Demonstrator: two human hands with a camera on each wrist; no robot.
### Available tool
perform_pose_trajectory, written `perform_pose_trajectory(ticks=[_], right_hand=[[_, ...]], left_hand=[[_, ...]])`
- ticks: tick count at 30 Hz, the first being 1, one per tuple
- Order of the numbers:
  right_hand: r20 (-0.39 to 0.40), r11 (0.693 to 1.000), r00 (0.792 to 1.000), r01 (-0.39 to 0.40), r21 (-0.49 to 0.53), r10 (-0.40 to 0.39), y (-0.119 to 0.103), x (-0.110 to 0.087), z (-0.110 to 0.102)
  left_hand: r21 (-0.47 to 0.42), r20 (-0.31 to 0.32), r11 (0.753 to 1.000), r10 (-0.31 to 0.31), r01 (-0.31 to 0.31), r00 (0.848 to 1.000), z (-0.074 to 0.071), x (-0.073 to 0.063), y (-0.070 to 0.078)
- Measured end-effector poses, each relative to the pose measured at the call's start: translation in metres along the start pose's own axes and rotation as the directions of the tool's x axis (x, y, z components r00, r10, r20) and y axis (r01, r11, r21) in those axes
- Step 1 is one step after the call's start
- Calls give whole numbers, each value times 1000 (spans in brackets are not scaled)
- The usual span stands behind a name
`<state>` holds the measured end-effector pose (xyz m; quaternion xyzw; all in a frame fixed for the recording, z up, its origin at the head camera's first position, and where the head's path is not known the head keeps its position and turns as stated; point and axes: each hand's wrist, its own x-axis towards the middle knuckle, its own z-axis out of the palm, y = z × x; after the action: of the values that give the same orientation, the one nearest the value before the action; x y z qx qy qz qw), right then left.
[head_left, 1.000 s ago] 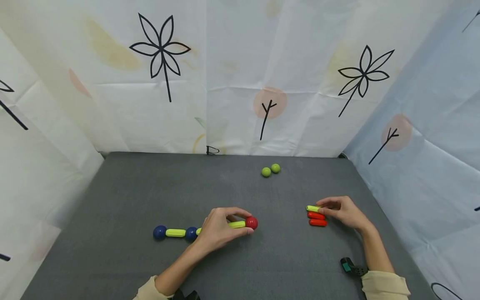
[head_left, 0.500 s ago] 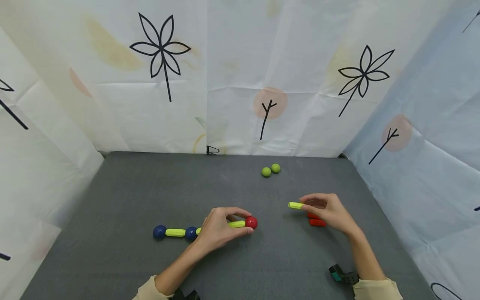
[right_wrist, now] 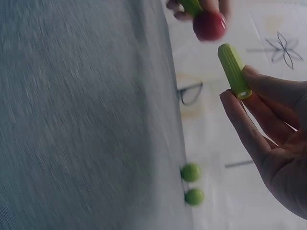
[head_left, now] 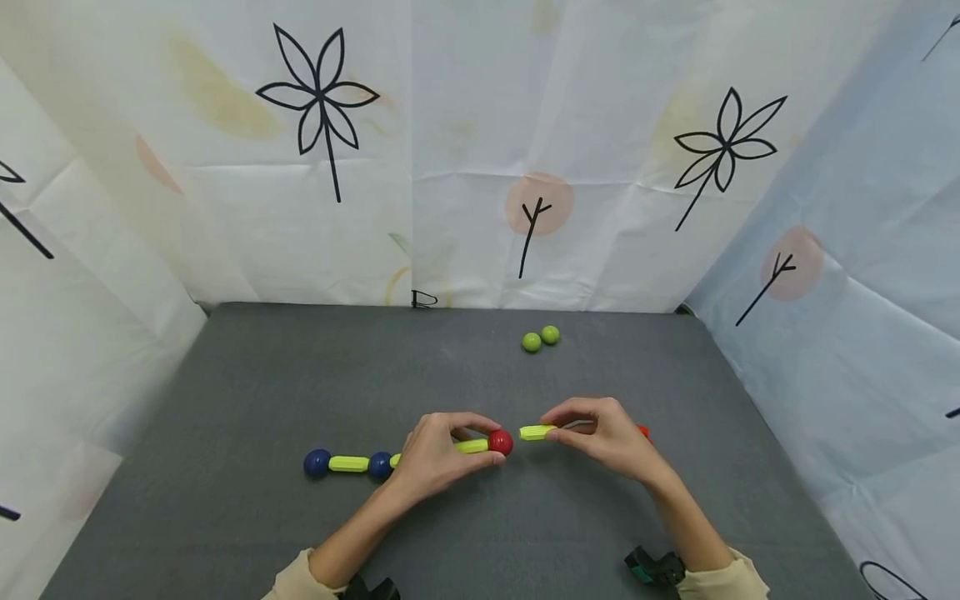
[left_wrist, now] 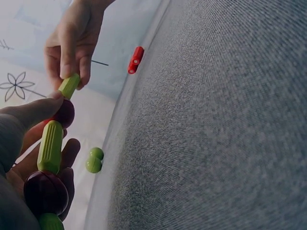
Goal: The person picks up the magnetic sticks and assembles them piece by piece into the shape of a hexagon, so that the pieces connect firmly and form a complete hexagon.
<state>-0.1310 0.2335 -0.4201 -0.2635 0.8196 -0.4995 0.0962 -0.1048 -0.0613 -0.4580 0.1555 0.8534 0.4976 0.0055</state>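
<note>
My left hand (head_left: 438, 457) pinches the red ball (head_left: 500, 442) at the right end of a chain of balls and rods. Leftward from it run a yellow-green rod (head_left: 472, 447), a dark blue ball (head_left: 380, 466), another yellow-green rod (head_left: 348, 464) and a blue end ball (head_left: 317, 463); the hand hides part of the chain's middle. Between thumb and fingertips, my right hand (head_left: 603, 433) holds a loose ribbed yellow-green rod (right_wrist: 235, 71). Its free end points at the red ball, with a small gap between them in the head view.
Two green balls (head_left: 532, 342) lie together toward the back of the grey table (head_left: 300, 375). Red rods (left_wrist: 135, 60) lie to the right, mostly hidden behind my right hand in the head view. A patterned white sheet (head_left: 472, 125) rises behind the table.
My right hand has lifted the yellow-green rod from beside the red rods and carried it left, close to the red ball. My left hand stays in place on the chain.
</note>
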Motion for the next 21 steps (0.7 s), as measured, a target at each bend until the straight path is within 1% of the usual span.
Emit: perform_pose_trajectory(ticks=[4,9,12,15,18,21], right_hand=[[23,1000,1000,2,12,-3,-2,4,11],[-1,1000,1000,-10,25,10,-1,6,18],[-22,1000,1000,-9,30,9,-1,5,20],[-46,1000,999,6,25,-5,-2,6,23],[-67,1000,997,25,11,-24,-4,6,27],[-86,999,996,37,1,-37,-5,6,31]], left_hand=[[9,5,1000,-14,14,1000,-2,0,0],[47,7,999,-28,28,1000,-3,0,0],[82,-5,997,-17,17,1000,-3,0,2],[112,-34,994,0,4,999,-2,-1,4],[127,-62,992,23,-15,998,-2,-2,7],[140,-74,989,47,-36,996,-1,-3,9]])
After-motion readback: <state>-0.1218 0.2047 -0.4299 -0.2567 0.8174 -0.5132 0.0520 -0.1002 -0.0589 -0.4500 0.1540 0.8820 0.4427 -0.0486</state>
